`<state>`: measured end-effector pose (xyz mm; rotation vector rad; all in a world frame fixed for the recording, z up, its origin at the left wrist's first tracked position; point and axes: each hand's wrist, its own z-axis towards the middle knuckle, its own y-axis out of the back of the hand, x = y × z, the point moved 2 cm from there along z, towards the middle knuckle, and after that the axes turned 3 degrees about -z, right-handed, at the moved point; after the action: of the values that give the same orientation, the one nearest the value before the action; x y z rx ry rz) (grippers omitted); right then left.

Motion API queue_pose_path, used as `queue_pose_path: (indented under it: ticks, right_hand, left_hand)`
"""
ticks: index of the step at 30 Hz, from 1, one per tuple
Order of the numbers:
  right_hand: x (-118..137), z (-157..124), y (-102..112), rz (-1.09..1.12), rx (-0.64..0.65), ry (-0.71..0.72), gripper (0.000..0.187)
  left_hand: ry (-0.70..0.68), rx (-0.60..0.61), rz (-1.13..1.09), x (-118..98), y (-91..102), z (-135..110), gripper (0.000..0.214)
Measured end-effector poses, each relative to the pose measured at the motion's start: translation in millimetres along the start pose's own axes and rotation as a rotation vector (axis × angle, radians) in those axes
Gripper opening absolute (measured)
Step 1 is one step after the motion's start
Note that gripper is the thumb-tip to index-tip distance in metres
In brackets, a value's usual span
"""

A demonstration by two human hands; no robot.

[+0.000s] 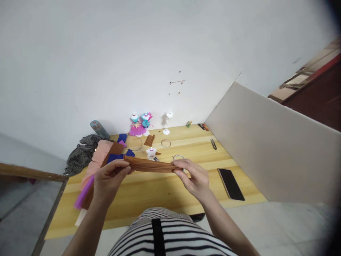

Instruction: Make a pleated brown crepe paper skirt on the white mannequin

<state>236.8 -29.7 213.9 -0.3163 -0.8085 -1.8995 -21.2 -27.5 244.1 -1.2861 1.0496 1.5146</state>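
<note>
A strip of brown pleated crepe paper (153, 165) is stretched level above the wooden table, its folds running lengthwise. My left hand (112, 177) pinches its left end between thumb and fingers. The opposite end is gripped by my right hand (194, 177). Just behind the strip stands a small white mannequin bust (151, 153), its lower part hidden by the paper. A thin ring (178, 156) lies partly behind my right fingers. Farther back, another piece of brown pleated paper (149, 140) rests near a metal ring (165, 143).
Two dressed mini mannequins (137, 128) and a bare white one (166, 124) stand by the wall. Coloured paper sheets (97, 160), striped cloth (81, 154) and a grey bottle (99, 128) are left. Snips (213, 144), a phone (231, 184) and a white panel (266, 142) are right.
</note>
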Motion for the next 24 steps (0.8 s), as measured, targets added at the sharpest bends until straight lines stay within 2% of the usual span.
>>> queue_pose_path:
  ticks: [5, 10, 15, 19, 24]
  right_hand:
    - [-2.3, 0.5, -1.9, 0.013, 0.012, -0.117, 0.030]
    - [-1.6, 6.1, -1.9, 0.062, 0.015, -0.228, 0.017]
    - [-4.5, 6.6, -3.0, 0.174, 0.023, -0.369, 0.006]
    - [-6.9, 4.4, -3.0, 0.209, 0.046, -0.430, 0.009]
    - [-2.3, 5.0, 0.0, 0.143, 0.142, -0.510, 0.017]
  left_hand:
    - [-0.042, -0.027, 0.051, -2.9, 1.0, -1.8, 0.014]
    - [-0.175, -0.008, 0.164, -7.3, 1.1, -2.4, 0.008]
    - [-0.225, 0.010, 0.200, -4.8, 3.3, -1.9, 0.008]
    - [-0.299, 0.009, 0.247, -5.8, 3.7, -4.0, 0.006]
    - [-0.462, 0.033, 0.352, -7.3, 4.1, -8.1, 0.005]
